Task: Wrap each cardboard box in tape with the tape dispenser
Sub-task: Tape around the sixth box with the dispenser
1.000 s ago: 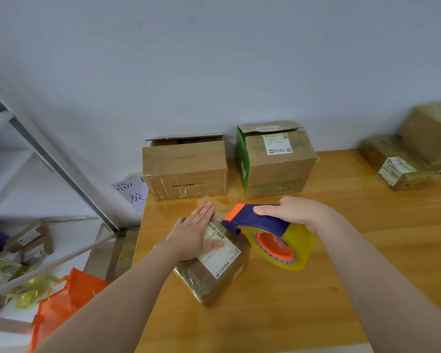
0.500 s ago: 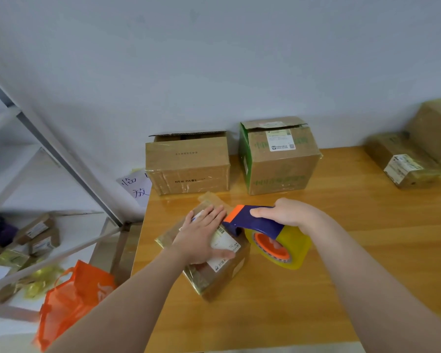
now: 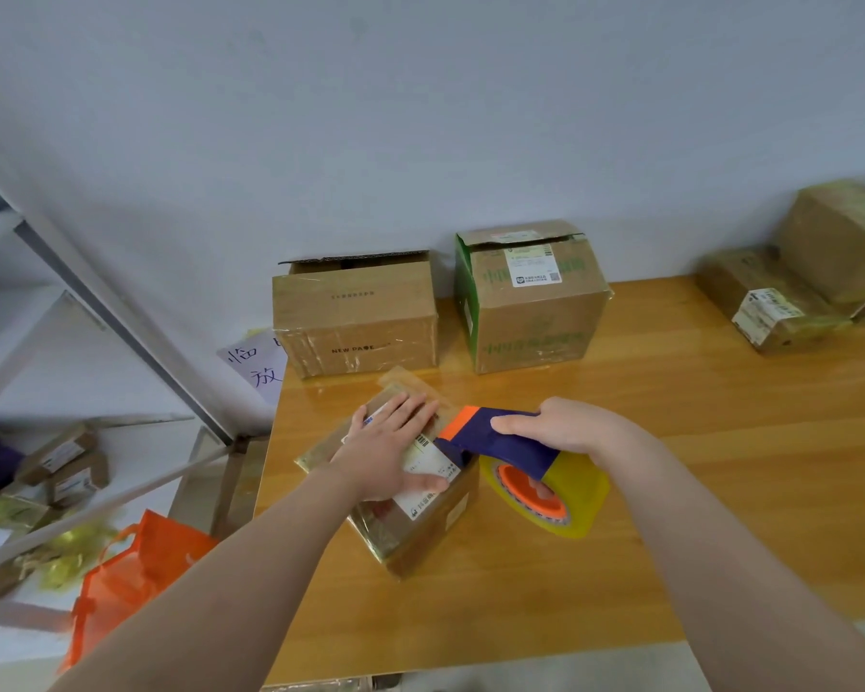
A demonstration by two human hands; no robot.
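Note:
A small cardboard box (image 3: 410, 534), shiny with tape and bearing a white label, lies near the left front of the wooden table (image 3: 695, 442). My left hand (image 3: 390, 454) rests flat on its top, fingers spread. My right hand (image 3: 565, 424) grips the purple and orange tape dispenser (image 3: 500, 439) by its handle. The dispenser's orange nose touches the box's right top edge. Its yellowish tape roll (image 3: 545, 491) hangs beside the box's right side.
Two bigger cardboard boxes stand against the wall: a plain one (image 3: 355, 317) and a green-printed one (image 3: 530, 297). Taped parcels (image 3: 790, 292) are stacked at the far right. Left of the table are a metal shelf frame (image 3: 96, 302), an orange bag (image 3: 136, 581) and small boxes.
My left hand has slid forward along the box's top toward its far end. The dispenser stays at the box's right edge. The camera has shifted slightly.

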